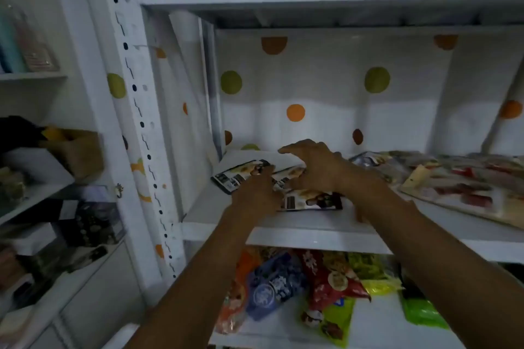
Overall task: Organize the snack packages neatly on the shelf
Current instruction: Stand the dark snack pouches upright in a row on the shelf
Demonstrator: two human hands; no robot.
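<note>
Three flat dark snack packages lie on the white middle shelf [255, 224]: one at the far left [236, 176], one in the middle [286, 174] and one nearer the front [312, 201]. My left hand [255, 193] reaches in, its fingertips touching the right end of the far-left package. My right hand [312, 167] hovers over the middle package with fingers spread and arched; the lower fingers touch that package. Neither hand plainly grips anything. The hands hide parts of the middle and front packages.
Several pale and red flat packs [453, 181] are spread across the right part of the same shelf. Colourful snack bags [312, 286] are piled on the shelf below. A dotted white liner [312, 88] backs the shelf. A neighbouring shelf unit [42, 193] on the left holds boxes.
</note>
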